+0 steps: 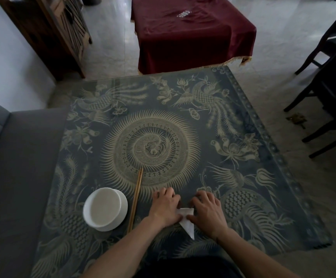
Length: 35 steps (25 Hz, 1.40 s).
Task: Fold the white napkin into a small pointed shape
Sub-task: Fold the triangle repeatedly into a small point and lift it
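Observation:
The white napkin [187, 221] lies near the front edge of the patterned table [183, 121], folded into a narrow triangle whose tip points toward me. My left hand [166, 207] presses on its left upper part, fingers curled over the fold. My right hand [208, 211] presses on its right upper part, thumb at the napkin's edge. Both hands cover the napkin's top, so only the lower point and a strip between the hands show.
A white bowl [105, 208] stands left of my hands, with a pair of wooden chopsticks [136, 199] lying between it and my left hand. A grey sofa [18, 167] borders the table on the left. Dark chairs [329, 93] stand at the right, a red-draped table [191, 33] beyond.

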{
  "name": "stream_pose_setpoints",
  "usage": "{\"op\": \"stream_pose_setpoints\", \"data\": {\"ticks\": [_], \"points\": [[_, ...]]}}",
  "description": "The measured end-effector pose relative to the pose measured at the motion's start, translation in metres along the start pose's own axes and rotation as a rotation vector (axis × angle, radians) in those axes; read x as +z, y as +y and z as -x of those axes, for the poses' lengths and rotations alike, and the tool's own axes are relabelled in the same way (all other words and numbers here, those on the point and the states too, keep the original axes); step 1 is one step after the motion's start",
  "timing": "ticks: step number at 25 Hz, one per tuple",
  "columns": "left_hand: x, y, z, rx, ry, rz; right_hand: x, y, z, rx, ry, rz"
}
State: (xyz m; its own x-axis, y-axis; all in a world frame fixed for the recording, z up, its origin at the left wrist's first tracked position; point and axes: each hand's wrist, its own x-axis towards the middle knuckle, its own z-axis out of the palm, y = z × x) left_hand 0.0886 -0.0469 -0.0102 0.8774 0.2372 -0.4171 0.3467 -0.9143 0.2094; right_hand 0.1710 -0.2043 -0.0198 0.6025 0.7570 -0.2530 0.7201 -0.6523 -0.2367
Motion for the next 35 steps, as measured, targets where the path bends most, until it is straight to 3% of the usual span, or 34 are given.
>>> {"op": "stream_pose_setpoints", "data": {"ticks": [6, 12, 16, 18, 22, 24, 28, 31, 35], "points": [[-0.001, 0.005, 0.0, -0.007, -0.042, 0.07, -0.006, -0.004, -0.009, -0.046, -0.118, 0.036], [0.0, -0.008, 0.001, 0.017, -0.048, 0.08, -0.008, -0.001, -0.013, -0.003, -0.123, -0.036], [-0.013, -0.019, 0.003, 0.012, 0.001, 0.446, -0.017, 0.006, -0.022, 0.069, -0.075, -0.317], [-0.021, -0.021, 0.004, -0.003, 0.125, 0.582, -0.02, 0.009, -0.025, 0.044, 0.052, -0.387], [-0.025, -0.019, 0.007, 0.26, 0.628, 0.264, -0.025, 0.01, -0.019, -0.099, 0.432, -0.29], [-0.018, -0.017, 0.013, 0.406, 0.746, 0.16, -0.023, 0.01, -0.011, -0.175, 0.506, -0.231], [0.025, -0.017, 0.029, 0.464, 0.66, 0.103, 0.004, 0.016, 0.01, -0.226, 0.434, -0.134], [0.051, -0.016, 0.039, 0.398, 0.576, 0.119, 0.024, 0.022, 0.024, -0.242, 0.329, -0.062], [0.056, -0.016, 0.042, 0.332, 0.516, 0.16, 0.029, 0.023, 0.029, -0.215, 0.333, -0.096]]}}
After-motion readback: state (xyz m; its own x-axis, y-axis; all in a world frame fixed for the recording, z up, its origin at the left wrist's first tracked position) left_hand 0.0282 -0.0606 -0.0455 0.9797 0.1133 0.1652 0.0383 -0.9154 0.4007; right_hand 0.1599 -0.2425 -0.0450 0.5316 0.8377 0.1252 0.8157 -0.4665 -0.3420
